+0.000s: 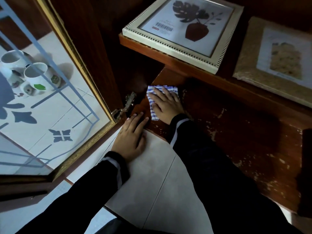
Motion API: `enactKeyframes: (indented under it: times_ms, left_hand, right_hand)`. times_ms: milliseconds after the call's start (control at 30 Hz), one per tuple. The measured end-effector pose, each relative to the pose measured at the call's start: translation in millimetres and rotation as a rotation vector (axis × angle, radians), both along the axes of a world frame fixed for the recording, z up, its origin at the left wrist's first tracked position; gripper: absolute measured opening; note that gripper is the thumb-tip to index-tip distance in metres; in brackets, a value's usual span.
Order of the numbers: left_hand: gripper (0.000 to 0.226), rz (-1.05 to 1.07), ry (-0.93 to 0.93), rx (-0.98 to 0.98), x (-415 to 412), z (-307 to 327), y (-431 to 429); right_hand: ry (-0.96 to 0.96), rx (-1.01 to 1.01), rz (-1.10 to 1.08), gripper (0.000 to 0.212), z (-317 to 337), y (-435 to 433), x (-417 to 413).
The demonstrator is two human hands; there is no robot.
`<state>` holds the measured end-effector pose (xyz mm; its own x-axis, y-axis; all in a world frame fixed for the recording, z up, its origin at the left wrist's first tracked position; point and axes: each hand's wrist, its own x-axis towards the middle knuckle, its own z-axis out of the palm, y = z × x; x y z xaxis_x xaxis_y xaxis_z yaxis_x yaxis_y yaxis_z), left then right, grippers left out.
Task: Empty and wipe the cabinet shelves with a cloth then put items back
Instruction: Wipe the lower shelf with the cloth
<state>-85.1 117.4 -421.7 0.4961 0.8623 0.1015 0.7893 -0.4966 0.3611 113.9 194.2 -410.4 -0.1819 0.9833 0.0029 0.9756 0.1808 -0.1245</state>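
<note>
My right hand (166, 105) lies flat on a blue-and-white checked cloth (152, 93), pressing it onto the bottom cabinet shelf (236, 125) near its back left corner. The shelf is dark brown wood with worn, flaking patches. My left hand (132, 138) rests palm down with fingers spread, on the floor tile at the shelf's front edge, holding nothing. On the shelf above lie a white-framed leaf picture (184, 29) and a rough beige-framed picture (276, 59).
The glass cabinet door (55, 92) stands open at the left, its hinge (125, 105) close to my left fingertips. Through the glass I see white mugs (36, 76) standing on the tiled floor (160, 183). A dark upright edge (306, 171) stands at far right.
</note>
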Motion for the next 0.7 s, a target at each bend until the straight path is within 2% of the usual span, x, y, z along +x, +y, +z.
enactKeyframes:
  times_ms: [133, 300, 433, 633, 700]
  left_hand:
    - [0.06, 0.024, 0.031, 0.04, -2.9, 2.4, -4.6]
    - [0.059, 0.014, 0.097, 0.131, -2.8, -2.6, -5.6]
    - [0.056, -0.004, 0.116, 0.219, -5.5, -4.2, -10.0]
    - [0.046, 0.006, 0.127, 0.442, -19.8, -2.4, -27.4]
    - [0.05, 0.048, 0.125, 0.537, -27.3, -3.9, -34.4]
  right_hand:
    - [0.014, -0.088, -0.192, 0.054, 4.5, -9.0, -9.1]
    - [0.005, -0.074, -0.058, 0.054, 7.1, -41.2, -12.3]
    - [0.01, -0.094, -0.229, 0.059, 9.8, -61.8, -7.1]
    - [0.039, -0.193, -0.143, 0.066, 14.3, -88.4, -7.1]
    - [0.013, -0.196, -0.142, 0.067, 14.0, -95.7, -9.7]
